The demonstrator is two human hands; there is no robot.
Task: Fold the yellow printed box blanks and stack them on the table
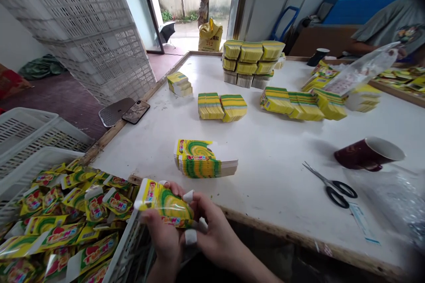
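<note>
My left hand (162, 234) and my right hand (212, 230) are both closed around one flat yellow-and-green printed packet (164, 201), held just below the table's near edge. White tape wraps some of my fingertips. A stack of the same flattened packets (204, 159) lies on the white table (279, 159) just beyond my hands. A white crate (128, 247) at my left is filled with several loose packets (66, 225) of the same print.
More packet stacks (222, 107), (300, 104) and a tall pile (252, 59) lie farther back. Scissors (332, 184) and a dark red mug (368, 154) are at right. Two phones (124, 112) rest on the left edge. Another person's arm (381, 35) holds a clear bag at far right.
</note>
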